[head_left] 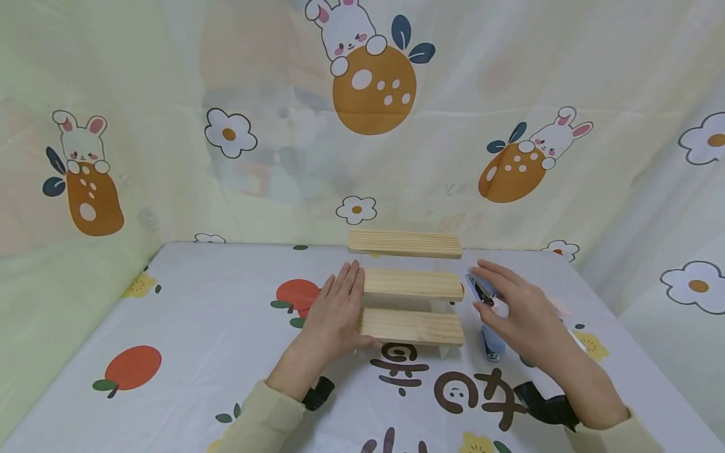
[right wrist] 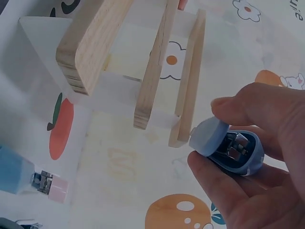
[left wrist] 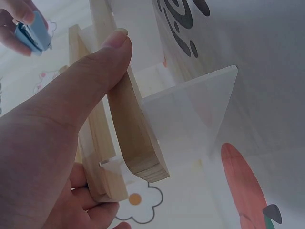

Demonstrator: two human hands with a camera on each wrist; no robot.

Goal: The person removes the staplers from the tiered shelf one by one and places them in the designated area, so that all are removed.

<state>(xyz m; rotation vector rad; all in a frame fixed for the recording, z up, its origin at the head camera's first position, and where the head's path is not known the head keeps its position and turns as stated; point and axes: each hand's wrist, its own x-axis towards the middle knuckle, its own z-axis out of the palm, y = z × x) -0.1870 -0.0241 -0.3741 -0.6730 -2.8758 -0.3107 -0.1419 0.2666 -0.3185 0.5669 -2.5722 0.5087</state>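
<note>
A three-step display stand (head_left: 413, 327) has pale wooden planks on clear plastic side panels. My left hand (head_left: 334, 308) grips its left end: the thumb (left wrist: 112, 52) lies on the front plank (left wrist: 136, 129), and the fingers are at the plank behind. To the right of the stand, my right hand (head_left: 523, 311) holds a small light-blue stapler (right wrist: 228, 145) between thumb and fingers, with its metal mechanism showing. In the head view, this stapler (head_left: 481, 290) is beside the middle plank's right end. Another blue stapler (head_left: 492, 343) lies on the table below that hand.
A pink piece (head_left: 557, 307) is partly hidden behind my right hand. In the right wrist view, a blue body with a metal part and pink end (right wrist: 45, 183) lies at the left. A printed cloth covers the table (head_left: 198, 327), and a patterned curtain (head_left: 272, 189) hangs behind it.
</note>
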